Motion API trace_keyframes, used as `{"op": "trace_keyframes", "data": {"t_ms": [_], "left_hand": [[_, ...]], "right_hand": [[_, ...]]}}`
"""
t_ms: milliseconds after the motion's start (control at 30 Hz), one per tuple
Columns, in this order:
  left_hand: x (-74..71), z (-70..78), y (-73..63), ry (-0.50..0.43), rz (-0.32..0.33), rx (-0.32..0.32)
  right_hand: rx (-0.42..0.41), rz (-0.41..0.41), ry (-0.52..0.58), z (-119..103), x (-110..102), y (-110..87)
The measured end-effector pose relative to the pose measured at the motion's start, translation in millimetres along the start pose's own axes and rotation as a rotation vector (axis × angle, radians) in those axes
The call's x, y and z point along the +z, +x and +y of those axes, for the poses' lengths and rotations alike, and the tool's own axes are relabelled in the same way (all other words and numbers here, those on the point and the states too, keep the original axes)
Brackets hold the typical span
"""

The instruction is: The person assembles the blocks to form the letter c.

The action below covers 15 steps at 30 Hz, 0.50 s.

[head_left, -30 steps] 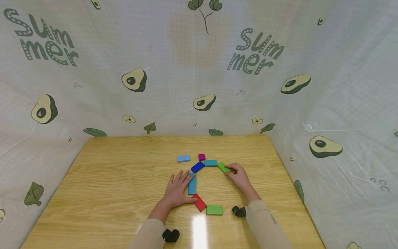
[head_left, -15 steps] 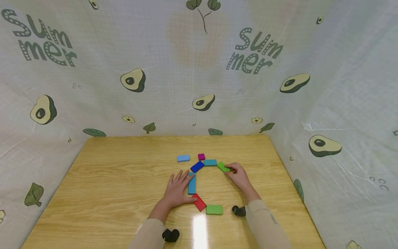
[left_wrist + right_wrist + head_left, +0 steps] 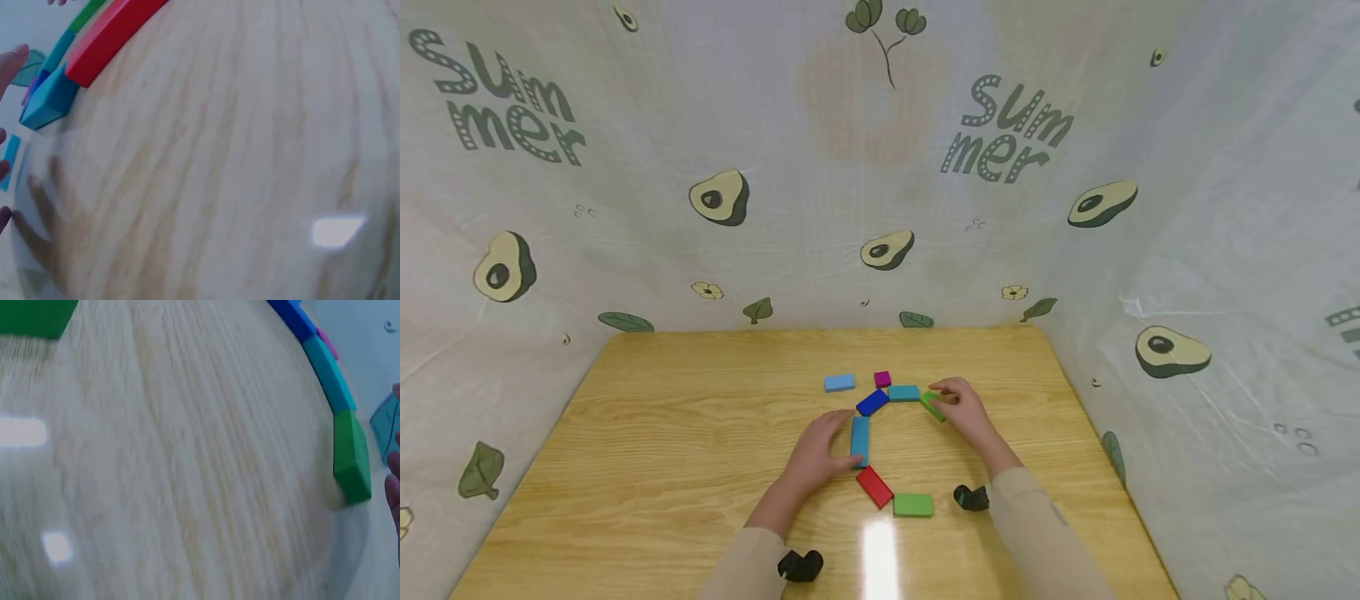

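Several coloured blocks lie in an open curve on the table. My left hand [image 3: 814,450] hovers by the long blue block [image 3: 860,443], thumb at its near end and fingers toward its far end. In the left wrist view the fingers are spread off the tabletop, their shadow below. On the right, my right hand [image 3: 962,408] is over the far green block [image 3: 932,406], fingers loosely bent; the right wrist view has the fingers apart from this green block [image 3: 351,456]. Between them run a dark blue block [image 3: 872,403] and a teal block [image 3: 903,393].
A red block [image 3: 875,487] and another green block [image 3: 913,505] form the near end of the curve. Behind it lie a magenta cube [image 3: 882,379] and a light blue block [image 3: 839,383]. A printed cloth [image 3: 805,275] hangs around the wooden table [image 3: 700,400].
My left hand has lifted off the blue and red blocks and drawn its fingers together. My right hand has let go of the far green block and its fingers have parted.
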<state>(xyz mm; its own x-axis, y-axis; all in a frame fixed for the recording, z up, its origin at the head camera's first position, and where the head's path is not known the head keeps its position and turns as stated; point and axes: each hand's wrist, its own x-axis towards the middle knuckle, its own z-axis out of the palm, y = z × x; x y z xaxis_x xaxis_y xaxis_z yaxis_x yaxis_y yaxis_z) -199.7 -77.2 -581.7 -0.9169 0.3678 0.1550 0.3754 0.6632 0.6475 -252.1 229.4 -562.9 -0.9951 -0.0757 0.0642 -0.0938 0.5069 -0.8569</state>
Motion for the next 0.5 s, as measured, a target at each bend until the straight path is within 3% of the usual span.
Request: {"op": "trace_keyframes", "data": {"t_ms": [133,500], "left_hand": [[-14.4,0.9,0.7,-0.059,0.020,-0.047],[-42.7,-9.3,-2.3,-0.061,0.027,-0.110]], "right_hand": [[-0.050,-0.047,-0.008,-15,12,9.4],[-0.091,-0.134,0.011,-46,51,29.3]]}}
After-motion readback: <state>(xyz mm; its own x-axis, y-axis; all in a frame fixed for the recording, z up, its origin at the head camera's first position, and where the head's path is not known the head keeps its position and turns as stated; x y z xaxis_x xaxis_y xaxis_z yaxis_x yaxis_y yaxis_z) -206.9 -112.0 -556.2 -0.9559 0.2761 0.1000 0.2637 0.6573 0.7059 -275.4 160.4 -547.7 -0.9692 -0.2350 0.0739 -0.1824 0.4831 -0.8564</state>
